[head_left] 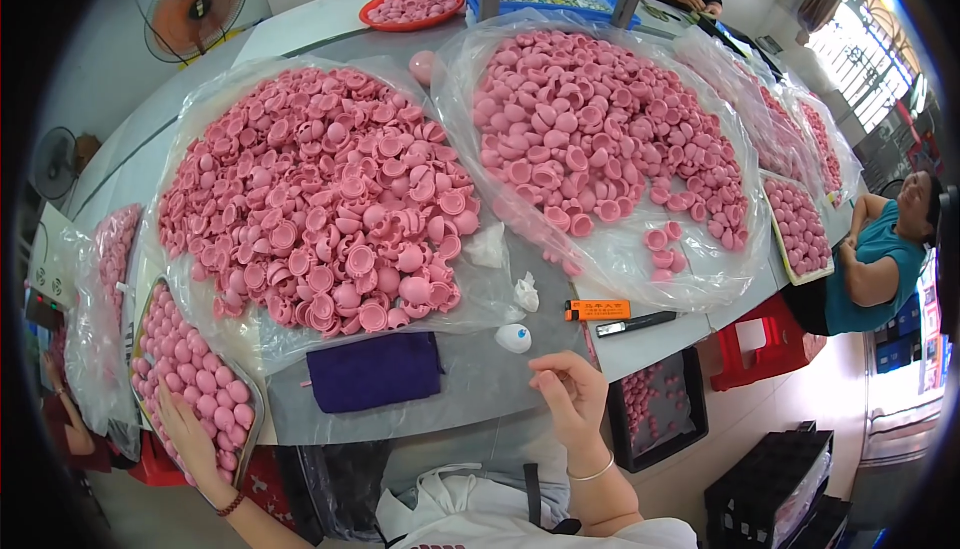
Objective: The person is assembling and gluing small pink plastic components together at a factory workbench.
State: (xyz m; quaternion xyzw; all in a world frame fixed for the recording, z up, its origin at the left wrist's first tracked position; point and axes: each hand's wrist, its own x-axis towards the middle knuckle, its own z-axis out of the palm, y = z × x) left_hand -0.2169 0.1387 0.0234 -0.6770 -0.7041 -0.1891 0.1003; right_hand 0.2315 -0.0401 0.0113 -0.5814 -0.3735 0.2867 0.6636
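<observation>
My left hand [183, 427] lies flat, fingers outstretched, on pink balls [205, 381] packed in a metal-rimmed tray [254, 437] at the left table edge. At the front edge, my right hand [573, 401] is raised with its fingers loosely bent. A small gap shows between thumb and fingers, and I see nothing held there. Nearest to it are a white rounded piece with a blue mark [513, 339] and a crumpled white tissue [526, 293]. Past them, a large heap of pink half-shells [330, 199] spreads on clear plastic.
A second heap of pink half-shells [600, 119] lies on plastic to the right. Closer are a purple pouch [374, 373], an orange box [597, 310] and a black cutter [636, 324]. A black crate [657, 409] and red stool [766, 344] stand below. Co-workers sit around the table.
</observation>
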